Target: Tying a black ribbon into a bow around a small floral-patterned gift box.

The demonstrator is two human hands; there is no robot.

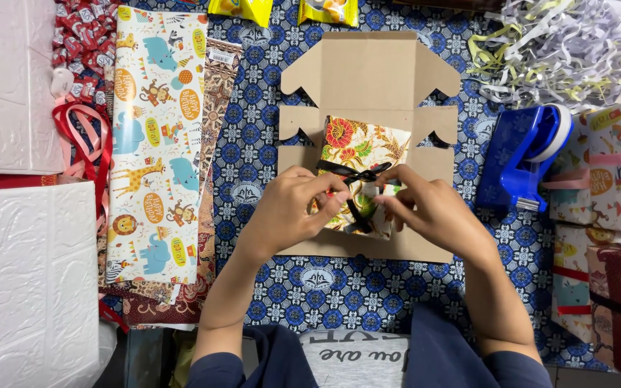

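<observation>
Near the table's middle, on the flat cardboard blank [368,75], the left hand [289,212] and right hand [425,208] pinch the black ribbon [350,172] on the floral-wrapped box [361,147]; uneven pulling could, I judge, slip the bow loose.

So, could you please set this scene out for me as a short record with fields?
Left hand: left hand pinches the black ribbon on the wrapped parcel
Right hand: right hand pinches the same ribbon at the bow
Parcel: floral-wrapped box, lying on a flat unfolded cardboard box
Left side: animal-print wrapping paper, red ribbon
Right side: blue tape dispenser, wrapped gifts
Top right: shredded paper
Surface: blue patterned cloth
</observation>
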